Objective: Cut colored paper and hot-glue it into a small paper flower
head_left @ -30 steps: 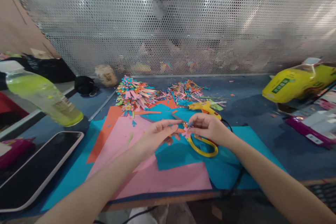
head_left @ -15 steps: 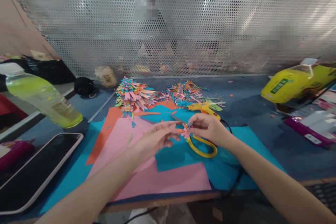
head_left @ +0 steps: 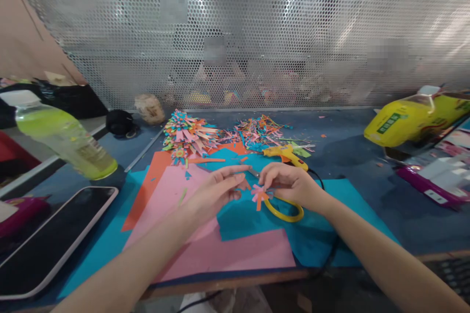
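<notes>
My right hand (head_left: 286, 181) pinches a small paper flower (head_left: 259, 193) of pink, orange and blue strips; one orange strip hangs down from it. My left hand (head_left: 223, 188) is just left of the flower, index finger and thumb stretched toward it with a gap between their tips. An orange bit shows by its fingers; whether they touch it I cannot tell. Yellow-handled scissors (head_left: 282, 216) lie beneath my right hand, their blades partly hidden. Both hands are above blue paper (head_left: 242, 222) and pink paper (head_left: 227, 254).
Behind the hands lie a yellow glue gun (head_left: 288, 155), a heap of paper shreds (head_left: 262, 132) and a fringed multicoloured paper piece (head_left: 187, 134). A phone (head_left: 55, 239) and a green drink bottle (head_left: 66, 137) are left. A yellow bottle (head_left: 396, 120) lies right, before a perforated metal panel (head_left: 257, 19).
My left fingers have drawn back slightly left from the flower. The flower has turned and dipped a little in my right hand, so the orange strip now hangs downward.
</notes>
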Available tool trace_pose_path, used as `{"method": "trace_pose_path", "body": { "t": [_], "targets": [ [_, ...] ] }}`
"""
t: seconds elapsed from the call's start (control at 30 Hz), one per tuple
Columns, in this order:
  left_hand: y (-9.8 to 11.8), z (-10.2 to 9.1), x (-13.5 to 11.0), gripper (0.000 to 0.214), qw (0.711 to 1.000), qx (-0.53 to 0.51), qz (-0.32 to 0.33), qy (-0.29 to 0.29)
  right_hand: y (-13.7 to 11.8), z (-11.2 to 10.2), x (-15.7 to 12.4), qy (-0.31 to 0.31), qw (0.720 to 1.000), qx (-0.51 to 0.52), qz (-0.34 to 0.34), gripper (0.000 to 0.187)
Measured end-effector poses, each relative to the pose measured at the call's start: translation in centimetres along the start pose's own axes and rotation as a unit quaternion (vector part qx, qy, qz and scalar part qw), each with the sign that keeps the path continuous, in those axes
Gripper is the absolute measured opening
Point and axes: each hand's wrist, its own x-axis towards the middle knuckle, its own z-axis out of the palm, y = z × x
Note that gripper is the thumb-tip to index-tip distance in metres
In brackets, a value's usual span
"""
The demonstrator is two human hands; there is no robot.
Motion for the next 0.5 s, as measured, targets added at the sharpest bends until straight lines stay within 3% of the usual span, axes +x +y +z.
{"method": "trace_pose_path", "body": {
  "t": [0.13, 0.23, 0.33, 0.5],
  "targets": [
    [0.3, -0.1, -0.2, 0.019, 0.999, -0.049, -0.005, -0.014, -0.3, 0.0, 0.0, 0.007, 0.997, -0.065, -0.04, 0.013],
    [0.2, 0.0, -0.1, 0.021, 0.996, 0.091, 0.014, 0.002, -0.8, 0.0, 0.1, 0.009, 0.992, -0.119, -0.053, 0.012],
    [-0.2, 0.1, 0.0, 0.029, 0.97, 0.24, 0.028, 0.018, -0.8, 0.0, 0.2, 0.005, 0.988, -0.141, -0.059, 0.011],
    [-1.3, -0.2, 0.2, 0.033, 0.95, 0.311, 0.026, -0.026, 0.4, -0.1, 0.1, 0.019, 0.993, -0.112, -0.03, 0.01]
  ]
}}
